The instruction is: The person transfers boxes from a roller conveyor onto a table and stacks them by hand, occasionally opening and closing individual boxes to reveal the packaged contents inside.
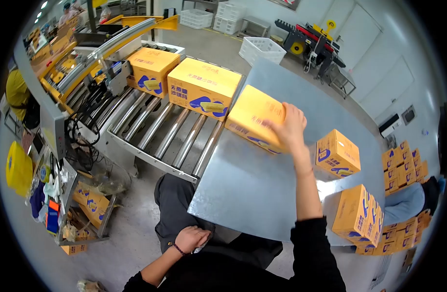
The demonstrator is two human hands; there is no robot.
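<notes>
So closest in, the left grip (192, 239) is loosely curled on the lap (177, 204), and I can't tell if there's anything in it. Then comes the metal table (243, 194), with a chunk of cartons (358, 214) over by its right edge (too squeezed together to count) and a lone carton (337, 153) a bit further in. The right grip (291, 129) is spread wide around the right end of the box (255, 107) and has hold of it; that one's on the table up by the rollers (160, 131), its print too blurry to read. Progress-wise, I'd call the cartons to the right done, this one mid-shift, and the long carton (204, 80) and end carton (153, 63) on the rollers left to do. Best text is on the long carton: 无蔗糖沙琪玛 in blue, so sugar-free sachima, next to a blue patch with a pale snack bar. There's more print on its top, probably the brand, but I can only make out 味. Way back there are some white crates (262, 50), no writing I can see.
</notes>
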